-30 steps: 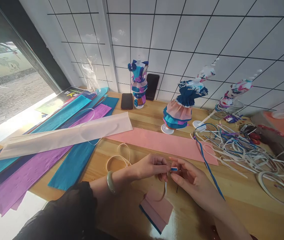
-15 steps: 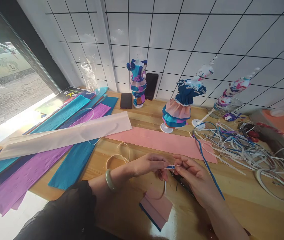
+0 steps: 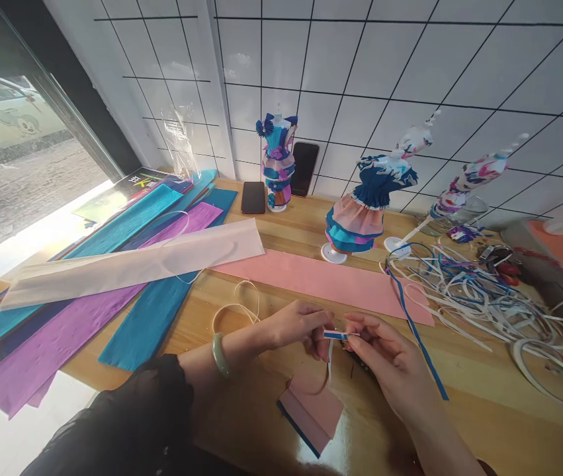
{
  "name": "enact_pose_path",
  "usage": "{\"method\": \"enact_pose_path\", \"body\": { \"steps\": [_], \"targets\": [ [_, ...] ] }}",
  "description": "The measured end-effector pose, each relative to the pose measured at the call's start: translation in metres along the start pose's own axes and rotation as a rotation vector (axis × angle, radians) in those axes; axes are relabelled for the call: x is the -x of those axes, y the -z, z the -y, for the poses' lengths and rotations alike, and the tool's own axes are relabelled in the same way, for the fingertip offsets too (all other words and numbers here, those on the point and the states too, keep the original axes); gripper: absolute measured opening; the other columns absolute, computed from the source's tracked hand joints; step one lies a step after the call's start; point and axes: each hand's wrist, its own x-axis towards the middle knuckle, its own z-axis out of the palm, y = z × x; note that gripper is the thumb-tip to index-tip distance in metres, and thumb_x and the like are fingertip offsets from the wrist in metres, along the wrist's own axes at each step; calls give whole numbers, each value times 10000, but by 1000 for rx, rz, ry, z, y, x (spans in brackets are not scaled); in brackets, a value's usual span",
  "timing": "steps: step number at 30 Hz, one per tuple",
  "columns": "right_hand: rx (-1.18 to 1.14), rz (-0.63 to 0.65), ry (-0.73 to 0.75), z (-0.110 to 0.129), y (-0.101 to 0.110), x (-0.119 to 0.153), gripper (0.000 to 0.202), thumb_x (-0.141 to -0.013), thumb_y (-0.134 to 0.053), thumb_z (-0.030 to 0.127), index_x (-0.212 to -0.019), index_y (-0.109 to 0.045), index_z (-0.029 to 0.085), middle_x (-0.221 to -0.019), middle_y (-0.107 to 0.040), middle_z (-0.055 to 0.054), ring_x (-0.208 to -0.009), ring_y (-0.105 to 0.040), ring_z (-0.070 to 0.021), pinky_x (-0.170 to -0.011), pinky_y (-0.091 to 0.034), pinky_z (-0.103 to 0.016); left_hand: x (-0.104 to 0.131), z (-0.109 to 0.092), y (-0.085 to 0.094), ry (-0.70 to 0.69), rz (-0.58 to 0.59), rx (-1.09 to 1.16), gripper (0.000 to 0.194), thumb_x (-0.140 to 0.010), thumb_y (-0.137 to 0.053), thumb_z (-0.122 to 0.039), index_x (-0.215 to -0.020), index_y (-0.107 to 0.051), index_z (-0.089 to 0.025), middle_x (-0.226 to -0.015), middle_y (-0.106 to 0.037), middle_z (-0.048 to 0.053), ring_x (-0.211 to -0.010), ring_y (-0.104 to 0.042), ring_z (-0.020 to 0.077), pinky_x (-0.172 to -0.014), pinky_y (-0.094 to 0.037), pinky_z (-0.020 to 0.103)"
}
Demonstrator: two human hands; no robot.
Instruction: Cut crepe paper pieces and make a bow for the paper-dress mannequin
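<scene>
My right hand (image 3: 385, 354) pinches a short strip of blue paper with a white band (image 3: 335, 336) between thumb and fingertips. Close by on its left is my left hand (image 3: 301, 327), its fingers curled together at the strip's free end. A thin white strip (image 3: 330, 360) hangs down from the left fingers, curving over a folded pink paper piece (image 3: 313, 406) with a dark blue edge. Under the right hand, a dark tool (image 3: 358, 360) is mostly hidden, so its kind is unclear.
A long pink paper strip (image 3: 305, 277) lies beyond my hands. Blue, purple and cream paper strips (image 3: 162, 264) overlap at left. Small dress forms in paper frills (image 3: 360, 211) stand by the tiled wall. Tangled white and blue strips (image 3: 464, 291) and a tape roll (image 3: 552, 380) are at right.
My left fingertips have drawn back a little from the blue and white strip, and more of it shows. The right hand still pinches it. The view has shifted slightly.
</scene>
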Motion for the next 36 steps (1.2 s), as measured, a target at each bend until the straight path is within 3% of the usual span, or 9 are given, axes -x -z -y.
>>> {"method": "enact_pose_path", "body": {
  "steps": [2, 5, 8, 11, 16, 21, 24, 31, 36],
  "targets": [
    [-74, -26, -53, -1, 1, -1, 283, -737, -659, 337, -995, -637, 221, -826, -586, -21, -777, -556, -148, -707, -469, -262, 2, 0, -2, -70, -90, -48, 385, -861, -372, -485, -783, -510, -133, -602, -592, 25, -497, -559, 117, -528, -453, 250],
    [-215, -38, -143, -2, 1, -6, 292, -703, -689, 328, -966, -647, 208, -764, -579, -12, -670, -541, -133, -652, -467, -272, 5, 0, -5, -327, -256, -301, 318, -857, -422, -432, -863, -537, -135, -840, -625, 73, -715, -601, 140, -661, -476, 266],
    [-363, -38, -218, -2, 2, -9, 279, -681, -704, 304, -940, -655, 213, -728, -565, 3, -616, -512, -114, -612, -458, -263, 5, 2, -6, -637, -264, -667, 282, -809, -526, -318, -1033, -564, -150, -1040, -617, 100, -969, -556, 187, -846, -440, 311],
    [-414, -15, -266, -3, 2, -11, 291, -667, -706, 305, -937, -654, 207, -744, -572, -10, -609, -509, -120, -598, -462, -277, 2, 6, -6, -768, -269, -900, 273, -816, -500, -226, -1074, -574, -175, -1063, -626, 91, -1001, -546, 190, -900, -413, 338],
    [-440, 2, -294, -2, 1, -11, 317, -653, -722, 325, -935, -651, 198, -721, -579, -18, -624, -527, -133, -573, -457, -271, -1, 12, -3, -847, -340, -1021, 223, -837, -450, -176, -995, -607, -176, -988, -646, 84, -954, -560, 172, -877, -439, 331],
    [-336, 15, -268, 0, 2, -10, 327, -731, -660, 410, -975, -640, 194, -719, -599, -16, -614, -524, -118, -580, -439, -253, -1, 12, -2, -865, -397, -1002, 187, -836, -451, -165, -919, -618, -164, -898, -654, 82, -885, -576, 163, -830, -462, 319],
    [-185, -36, -216, 1, 3, -10, 321, -724, -649, 465, -899, -665, 197, -724, -612, -12, -620, -528, -121, -587, -440, -252, -2, 12, -2, -860, -361, -1001, 188, -837, -449, -166, -923, -617, -165, -901, -652, 85, -884, -575, 165, -831, -460, 327],
    [163, 56, -21, -5, 6, -12, 301, -760, -601, 467, -871, -657, 193, -841, -647, -56, -771, -572, -181, -709, -472, -305, -2, 13, -2, -824, -354, -968, 179, -828, -452, -187, -862, -627, -171, -837, -638, 84, -827, -566, 167, -810, -460, 340],
    [371, 53, 156, -5, 7, -11, 217, -833, -520, 398, -817, -635, 216, -842, -631, -53, -787, -575, -189, -705, -462, -305, -1, 10, -8, -705, -372, -752, 146, -802, -489, -196, -775, -629, -160, -777, -643, 70, -759, -570, 151, -758, -452, 296]
  ]
}}
